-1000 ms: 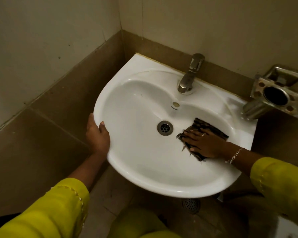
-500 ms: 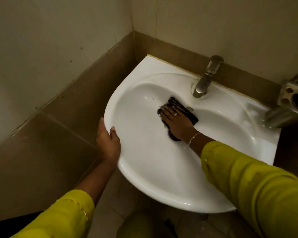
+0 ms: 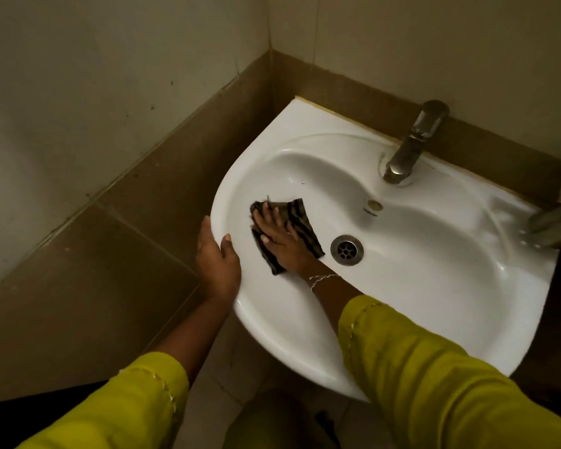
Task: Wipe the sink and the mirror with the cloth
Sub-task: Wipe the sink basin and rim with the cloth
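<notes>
Head view: for wiping, the cloth [image 3: 300,215] is pressed by the flat right hand [image 3: 279,241] at nine o'clock in the sink [image 3: 434,286]; the rim is held in the left hand [image 3: 217,264] grip for bracing.

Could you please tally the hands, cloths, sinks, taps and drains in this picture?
Hands: 2, left hand and right hand
Cloth: 1
Sink: 1
Tap: 1
Drain: 1
Total: 6

left grip [image 3: 219,264] clasps sink [image 3: 305,335] rim; right grip [image 3: 277,236] flat, palm down, pressing cloth [image 3: 300,218].
</notes>
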